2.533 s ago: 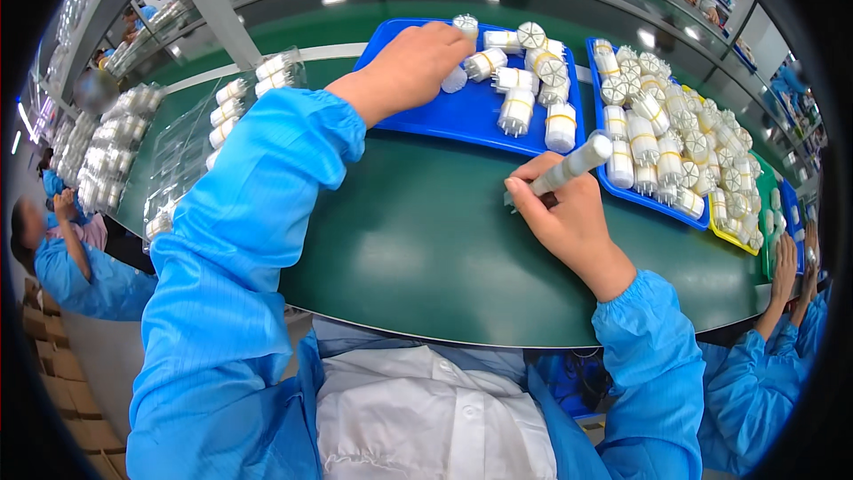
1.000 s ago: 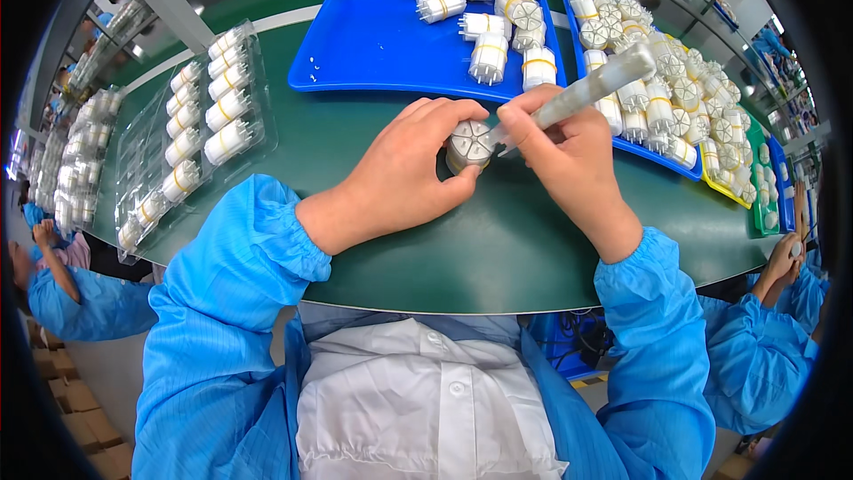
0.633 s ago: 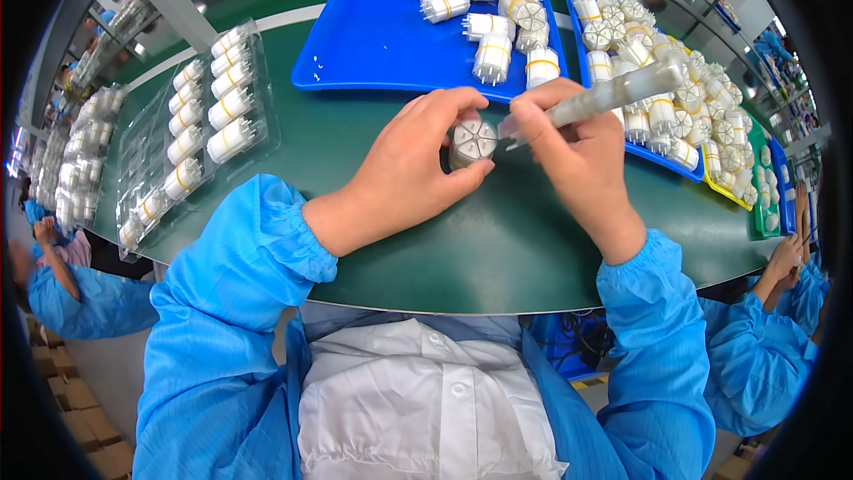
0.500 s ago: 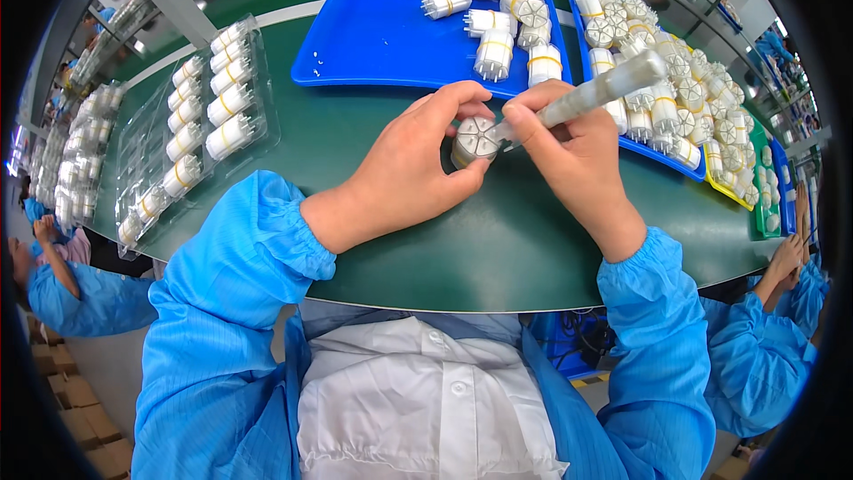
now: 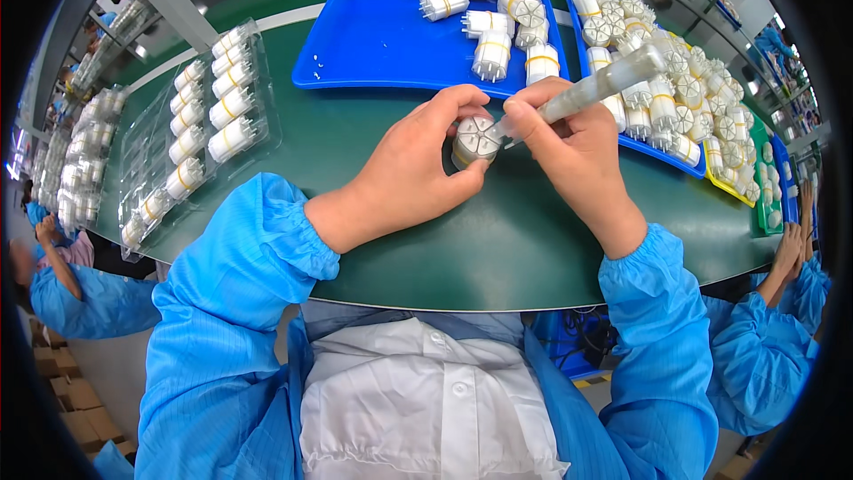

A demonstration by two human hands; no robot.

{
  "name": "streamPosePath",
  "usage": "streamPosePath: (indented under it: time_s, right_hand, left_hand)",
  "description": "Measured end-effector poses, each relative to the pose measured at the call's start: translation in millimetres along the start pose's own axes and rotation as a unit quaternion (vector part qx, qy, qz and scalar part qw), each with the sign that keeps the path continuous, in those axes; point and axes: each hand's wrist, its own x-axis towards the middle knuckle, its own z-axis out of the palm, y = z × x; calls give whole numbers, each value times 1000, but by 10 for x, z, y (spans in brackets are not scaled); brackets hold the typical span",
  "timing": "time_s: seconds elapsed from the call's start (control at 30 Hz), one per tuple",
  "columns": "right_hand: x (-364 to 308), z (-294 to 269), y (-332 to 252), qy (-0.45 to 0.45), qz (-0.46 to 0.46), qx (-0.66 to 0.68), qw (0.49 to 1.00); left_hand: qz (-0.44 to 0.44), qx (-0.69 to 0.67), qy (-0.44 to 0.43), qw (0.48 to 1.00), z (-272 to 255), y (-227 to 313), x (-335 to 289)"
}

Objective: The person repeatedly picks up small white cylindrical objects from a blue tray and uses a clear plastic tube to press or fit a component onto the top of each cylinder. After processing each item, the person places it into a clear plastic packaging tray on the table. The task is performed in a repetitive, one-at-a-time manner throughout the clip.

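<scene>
White cylinder (image 5: 476, 139), spoked face up, near side of blue tray (image 5: 373, 36), left hand (image 5: 410, 156) curled round it, right hand (image 5: 579, 158) gripping pen-like tool (image 5: 604, 84)

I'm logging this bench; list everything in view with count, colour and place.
Smooth work table: one, green, centre.
Short spoke-topped cylinder: one, whitish, centre.
Slender translucent tool: one, greyish, beside that cylinder.
Shallow plastic tray: one, blue, top centre.
Loose cylinders: about eleven, white, in that tray.
Heaped plastic tray: one, blue, upper right.
Filled tray: one, yellow, beside that.
Farther trays: two, green and blue, far right.
Clear moulded tray: one, colourless, left; about twelve white cylinders.
Packed cylinders: uncounted, whitish, far left.
Cardboard boxes: several, brown, lower left.
Co-workers: several, blue-sleeved, both edges.
Left hand: one, bare, around the short cylinder.
Right hand: one, bare, holding the tool.
Own sleeves: two, blue, below the hands.
Own shirt: one, white, bottom centre.
</scene>
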Motion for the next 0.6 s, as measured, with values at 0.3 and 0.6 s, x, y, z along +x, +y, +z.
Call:
streamPosePath:
  time_s: [0.3,0.6]
  right_hand:
    - [-19,3,-65,-10,17,-20,1000]
    - [-13,15,4,-20,6,-6,1000]
  left_hand:
    - [-20,120,-37,992,-60,80,31]
    - [14,38,-17,999,-23,29,5]
